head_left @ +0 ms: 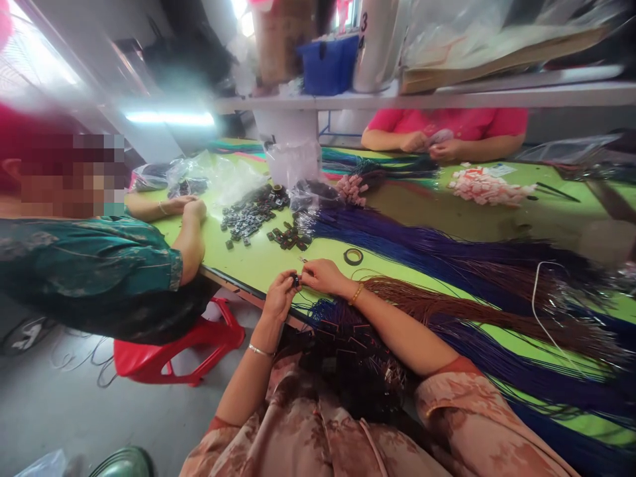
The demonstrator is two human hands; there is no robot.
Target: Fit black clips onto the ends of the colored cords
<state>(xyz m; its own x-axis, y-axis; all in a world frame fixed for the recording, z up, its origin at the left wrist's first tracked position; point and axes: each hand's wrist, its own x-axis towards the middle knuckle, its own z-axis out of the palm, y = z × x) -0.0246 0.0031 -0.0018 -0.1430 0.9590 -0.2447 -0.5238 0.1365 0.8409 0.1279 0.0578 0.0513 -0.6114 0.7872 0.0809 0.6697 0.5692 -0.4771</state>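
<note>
In the head view my left hand (279,296) pinches a small black plastic connector housing (296,280) at the table's near edge. My right hand (322,275) meets it there, fingers closed together. A tiny light tip (303,259) shows by the right fingertips; what they grip is too small to make out. Brown wires (427,299) and blue wires (501,348) lie beside and under my right forearm. On my lap, below both hands, rests a dark bunch of wires with black connectors (348,348). Black connector pieces with reddish parts (289,236) lie beyond my hands.
A roll of tape (353,256) lies past my right hand. Grey-black housings (247,215) are heaped farther left, pale pink connectors (484,185) farther right. One co-worker (99,265) sits at left by a red stool (173,351); another co-worker's hands (437,147) work across the table, under a shelf (342,103).
</note>
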